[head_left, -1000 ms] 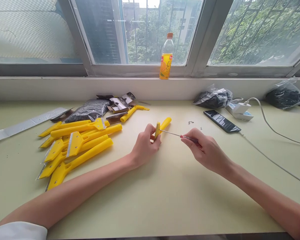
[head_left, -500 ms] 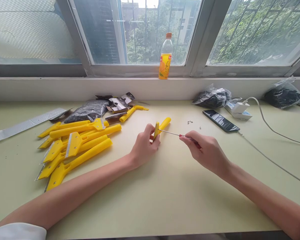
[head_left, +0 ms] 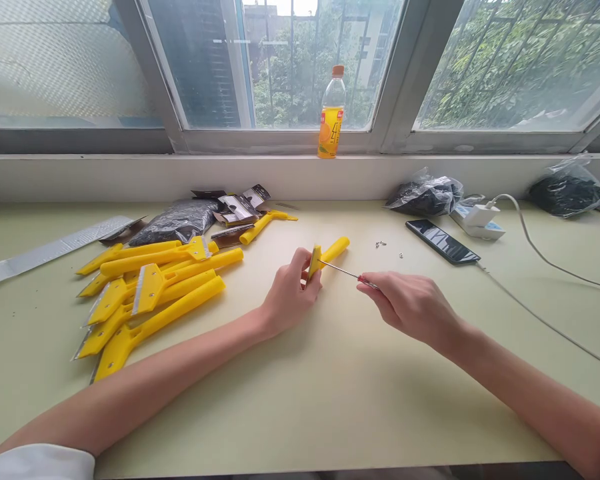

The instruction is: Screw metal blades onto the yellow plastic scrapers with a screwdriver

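Note:
My left hand [head_left: 294,287] is closed around the head of a yellow scraper [head_left: 336,249], whose handle points away to the upper right. In my right hand [head_left: 411,300] is a screwdriver [head_left: 344,271] with a thin metal shaft and a reddish handle, mostly hidden by the fingers. The shaft's tip meets the side of the scraper head; the screw there is too small to make out. Several small screws [head_left: 380,245] lie on the table beyond my right hand. Left of my left hand is a pile of yellow scrapers [head_left: 153,290] with metal blades.
Behind the pile sit a bag of dark parts [head_left: 175,221], small cardboard packages [head_left: 240,208] and another scraper [head_left: 256,228]. A phone [head_left: 443,242] with a cable lies at right, near a power strip [head_left: 480,223]. An orange drink bottle [head_left: 331,120] stands on the windowsill.
The scraper's handle has swung slightly to the right. My right hand has turned around the screwdriver and moved slightly lower, with the tip still at the scraper head.

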`<state>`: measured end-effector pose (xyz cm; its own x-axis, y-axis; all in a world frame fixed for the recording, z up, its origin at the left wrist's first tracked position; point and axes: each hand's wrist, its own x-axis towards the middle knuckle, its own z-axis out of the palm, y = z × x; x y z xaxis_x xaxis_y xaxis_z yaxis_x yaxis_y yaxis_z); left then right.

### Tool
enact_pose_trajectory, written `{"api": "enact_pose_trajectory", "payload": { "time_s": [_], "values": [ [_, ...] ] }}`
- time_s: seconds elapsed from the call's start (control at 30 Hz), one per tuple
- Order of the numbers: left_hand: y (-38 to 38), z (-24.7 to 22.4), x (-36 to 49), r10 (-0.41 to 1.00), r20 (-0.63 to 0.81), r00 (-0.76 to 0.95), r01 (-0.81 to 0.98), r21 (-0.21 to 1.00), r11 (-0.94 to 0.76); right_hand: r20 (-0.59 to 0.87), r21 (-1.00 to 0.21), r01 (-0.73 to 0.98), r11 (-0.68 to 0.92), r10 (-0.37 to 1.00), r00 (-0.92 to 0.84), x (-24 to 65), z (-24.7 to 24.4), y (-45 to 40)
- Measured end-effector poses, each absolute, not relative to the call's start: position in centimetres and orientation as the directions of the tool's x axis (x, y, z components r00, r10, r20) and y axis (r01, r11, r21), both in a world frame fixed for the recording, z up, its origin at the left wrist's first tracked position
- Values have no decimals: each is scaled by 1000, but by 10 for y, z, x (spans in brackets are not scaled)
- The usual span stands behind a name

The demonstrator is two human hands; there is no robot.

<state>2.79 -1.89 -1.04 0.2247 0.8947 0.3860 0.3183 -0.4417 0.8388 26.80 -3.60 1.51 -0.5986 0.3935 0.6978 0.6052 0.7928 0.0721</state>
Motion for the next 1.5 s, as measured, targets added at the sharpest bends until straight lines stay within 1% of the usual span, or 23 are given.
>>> {"api": "enact_pose_trajectory", "payload": {
  "time_s": [0.07, 0.2, 0.3, 0.37, 0.4, 0.43, 0.5, 0.53, 0.6, 0.67, 0.73, 0.77, 0.83, 0.97, 1.03, 1.1, 1.13, 1.2, 1.27, 1.33, 1.37, 1.43, 1.5],
  "values": [
    [-19, -11, 27, 890, 391, 234, 325, 831, -450, 688, -59, 612, 788, 476, -547, 268, 11, -35],
    [-20, -14, 26, 869, 425, 254, 341, 801, -492, 539, -517, 593, 618, 773, -335, 264, 10, -39],
    [-19, -15, 25, 858, 453, 243, 350, 784, -513, 263, -835, 438, 333, 941, -215, 258, 16, -44],
    [-18, -15, 25, 857, 463, 229, 352, 781, -516, 54, -939, 317, 137, 965, -256, 254, 19, -45],
    [-17, -14, 25, 858, 465, 218, 348, 784, -513, 4, -952, 293, 92, 958, -285, 252, 19, -45],
    [-16, -14, 25, 861, 465, 206, 342, 791, -508, 4, -946, 308, 101, 953, -303, 251, 18, -45],
    [-15, -13, 25, 869, 461, 181, 325, 806, -495, 155, -854, 434, 286, 937, -312, 251, 16, -42],
    [-15, -12, 25, 872, 457, 172, 318, 812, -489, 283, -742, 520, 423, 901, -329, 252, 14, -40],
    [-15, -11, 26, 876, 451, 169, 312, 819, -482, 523, -392, 643, 658, 735, -432, 255, 13, -36],
    [-16, -11, 26, 877, 444, 182, 314, 819, -480, 639, -60, 675, 735, 548, -539, 258, 14, -32],
    [-17, -11, 26, 876, 438, 203, 322, 815, -482, 675, 112, 679, 726, 446, -588, 261, 16, -31],
    [-18, -11, 26, 874, 436, 214, 330, 810, -485, 681, 131, 678, 723, 432, -592, 262, 15, -30],
    [-18, -12, 26, 868, 439, 230, 353, 794, -495, 687, 39, 671, 740, 468, -556, 263, 12, -32],
    [-18, -14, 25, 850, 473, 231, 407, 746, -526, 620, -424, 592, 685, 696, -362, 257, 3, -39],
    [-18, -15, 26, 840, 492, 229, 428, 724, -541, 508, -668, 502, 550, 829, -234, 251, 4, -44],
    [-18, -16, 25, 832, 503, 234, 441, 708, -552, 307, -873, 346, 343, 939, -155, 246, 9, -48],
    [-18, -17, 25, 829, 505, 238, 445, 702, -556, 197, -938, 259, 231, 969, -151, 244, 13, -49],
    [-18, -18, 25, 827, 508, 241, 451, 696, -558, 27, -989, 136, 54, 980, -196, 243, 17, -49],
    [-18, -18, 25, 830, 505, 235, 455, 698, -553, -17, -990, 138, 17, 970, -243, 245, 18, -46],
    [-17, -18, 25, 837, 501, 221, 455, 706, -543, 127, -939, 282, 198, 959, -252, 250, 16, -40],
    [-17, -17, 25, 839, 500, 215, 453, 710, -539, 262, -851, 390, 351, 928, -264, 253, 15, -37],
    [-16, -17, 26, 842, 496, 212, 446, 717, -535, 522, -511, 590, 625, 771, -365, 258, 13, -30],
    [-17, -16, 26, 844, 490, 219, 439, 723, -533, 617, -174, 677, 715, 615, -490, 261, 12, -24]
  ]
}}
